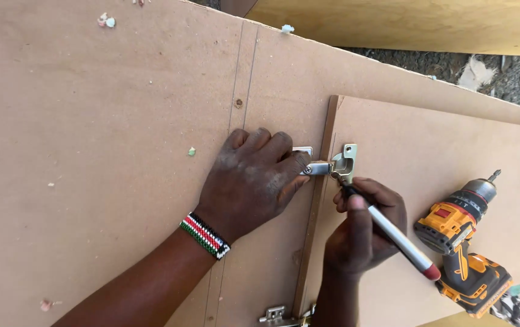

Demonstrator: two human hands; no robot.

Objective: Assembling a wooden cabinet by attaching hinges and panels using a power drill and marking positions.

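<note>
1 drill (466, 242) — beside right hand (363, 227)

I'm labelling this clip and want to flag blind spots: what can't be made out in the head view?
- Hinge: its arm end lies under the left hand.
- Pen: its tip is hidden at the hinge cup, so marks there can't be seen.
- Lower hinge: cut off by the bottom edge.
- Cordless drill: its base is partly cut by the bottom edge.
- Right hand: the palm faces away.

Free: bare board (90, 121) left | Blocked: drill (463, 239) lying right (near), second hinge (278, 315) below, seemingly partly cropped
</note>
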